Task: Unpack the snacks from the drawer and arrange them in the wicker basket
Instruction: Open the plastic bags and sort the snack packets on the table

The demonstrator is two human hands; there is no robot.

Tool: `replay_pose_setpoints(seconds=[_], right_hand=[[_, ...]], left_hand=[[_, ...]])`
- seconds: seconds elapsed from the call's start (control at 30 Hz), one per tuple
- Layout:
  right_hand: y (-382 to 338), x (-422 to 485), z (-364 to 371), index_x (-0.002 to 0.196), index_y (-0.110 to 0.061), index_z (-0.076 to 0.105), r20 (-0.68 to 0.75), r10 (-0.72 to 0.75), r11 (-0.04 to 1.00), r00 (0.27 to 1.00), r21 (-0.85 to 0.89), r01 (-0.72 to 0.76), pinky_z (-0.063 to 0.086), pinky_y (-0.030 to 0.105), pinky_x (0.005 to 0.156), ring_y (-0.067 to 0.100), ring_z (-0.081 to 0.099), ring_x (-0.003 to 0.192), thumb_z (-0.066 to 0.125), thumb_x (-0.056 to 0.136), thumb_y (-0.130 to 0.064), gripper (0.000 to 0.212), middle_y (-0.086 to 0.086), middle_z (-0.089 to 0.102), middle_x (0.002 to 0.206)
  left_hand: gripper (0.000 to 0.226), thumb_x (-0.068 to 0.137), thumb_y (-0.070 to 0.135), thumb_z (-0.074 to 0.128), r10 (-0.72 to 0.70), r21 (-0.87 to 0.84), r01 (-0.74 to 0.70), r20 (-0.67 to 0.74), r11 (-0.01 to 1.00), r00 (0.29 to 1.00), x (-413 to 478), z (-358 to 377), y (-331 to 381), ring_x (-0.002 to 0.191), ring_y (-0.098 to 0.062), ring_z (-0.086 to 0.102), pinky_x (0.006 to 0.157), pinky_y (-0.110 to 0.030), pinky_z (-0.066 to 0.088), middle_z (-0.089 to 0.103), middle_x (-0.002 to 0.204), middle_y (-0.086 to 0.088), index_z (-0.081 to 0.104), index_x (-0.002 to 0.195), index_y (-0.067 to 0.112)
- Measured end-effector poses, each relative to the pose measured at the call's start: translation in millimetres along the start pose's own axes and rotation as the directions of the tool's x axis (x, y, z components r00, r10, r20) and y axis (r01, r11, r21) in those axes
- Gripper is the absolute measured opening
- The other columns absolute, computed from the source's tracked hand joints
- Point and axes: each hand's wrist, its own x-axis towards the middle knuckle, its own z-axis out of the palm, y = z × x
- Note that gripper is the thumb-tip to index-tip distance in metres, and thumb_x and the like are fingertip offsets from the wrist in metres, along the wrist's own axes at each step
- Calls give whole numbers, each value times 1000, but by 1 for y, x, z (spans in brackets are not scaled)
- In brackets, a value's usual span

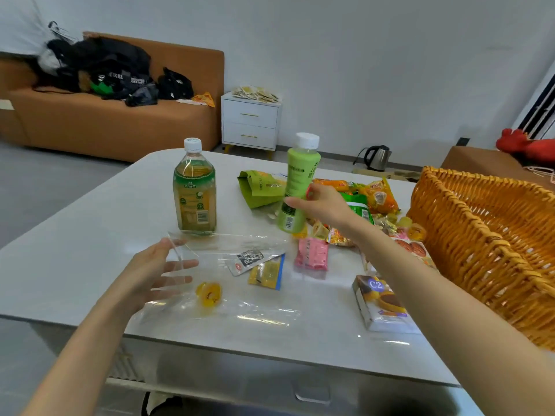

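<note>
c2 box [380, 301]: lies flat near the counter [90, 235] front edge, just beside the wicker basket [480, 235]; a sweep of the right forearm above it could knock it off.
left hand [156, 274]: fingers straight and spread against the mouth of the clear bag [240, 307]; i cannot tell if the thumb pinches the film.
clear bag: limp and glossy, lying flat, a yellow sweet and two sachets inside; if it is lifted by the wrong end, they could spill out.
pink packet [310, 255]: flat on the counter, between the bag and the snack pile [360, 202].
right hand [321, 202]: fingers wrapped round the lower half of the green bottle [295, 181].
green bottle: pale green, white cap on, tilted with its base towards the camera; the grip is low and the weight sits above it, so it could swing over and hit the tea bottle [194, 190] or slip.
tea bottle: upright, capped, well apart from the basket.
snack pile: bright wrappers, heaped loosely behind the right hand.
wicker basket: orange weave, at the right edge; no snack shows in the part in view.
white cabinet [249, 121]: far off, both drawers closed.
</note>
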Motion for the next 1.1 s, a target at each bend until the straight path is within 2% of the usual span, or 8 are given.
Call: replay_pose_setpoints(seconds=[0.1,0.17,0.37,0.5,0.77,0.9,1.0,1.1], right_hand=[[-15,17,23,109,-24,63,111,48,980,993,187,-69,59,26,66,6,68,80,71,86,-34,26,2,70,102],[-13,33,41,108,-26,65,95,49,992,994,110,-59,58,34,80,15,66,92,74,83,-36,28,0,69,106],[-4,69,92,114,-7,63,146,107,994,983,-8,-107,46,22,60,12,56,75,75,81,-39,48,0,64,93],[-2,81,113,115,-10,61,157,85,995,984,-70,-75,53,39,87,22,61,97,76,79,-41,50,3,67,106],[2,84,112,133,-12,52,170,74,982,983,-183,-42,44,38,102,20,53,119,76,78,-44,67,2,55,133],[17,72,71,122,-12,60,77,38,978,996,-209,-21,51,38,95,20,60,107,71,85,-36,45,4,62,125],[48,56,37,123,-13,59,-9,60,924,998,-377,-58,52,37,82,23,61,97,69,87,-32,42,9,62,117],[78,36,18,124,-17,55,55,149,827,987,-554,-94,50,37,85,23,57,101,68,86,-38,46,10,60,119]], left_hand=[[42,101,51,27,2,10,-2,4,1000,1000,0,3,3,90,-27,68,70,-36,55,72,101,-2,53,128,32],[41,101,51,26,8,22,-8,4,1000,1000,1,5,5,90,-26,67,69,-35,54,71,103,-2,52,127,33],[35,101,52,27,11,26,-10,-16,1000,1000,11,0,7,86,-24,68,72,-35,54,72,92,4,53,121,40],[32,100,53,33,5,12,-4,-47,1000,999,18,-7,6,85,-24,70,81,-40,56,75,92,3,56,118,39],[37,102,49,27,18,40,-16,-65,999,998,18,-10,1,87,-25,70,68,-30,53,74,98,0,54,125,36],[41,102,49,27,-1,30,2,-37,1000,999,15,-15,2,93,-28,68,65,-32,53,71,106,-4,50,132,34],[45,102,49,23,6,2,-6,-13,1000,1000,14,-14,4,99,-30,65,76,-38,54,69,113,-8,47,136,32],[46,101,50,22,-1,-57,1,1,998,1000,15,-8,4,97,-30,66,84,-42,54,71,109,-7,48,135,32]])
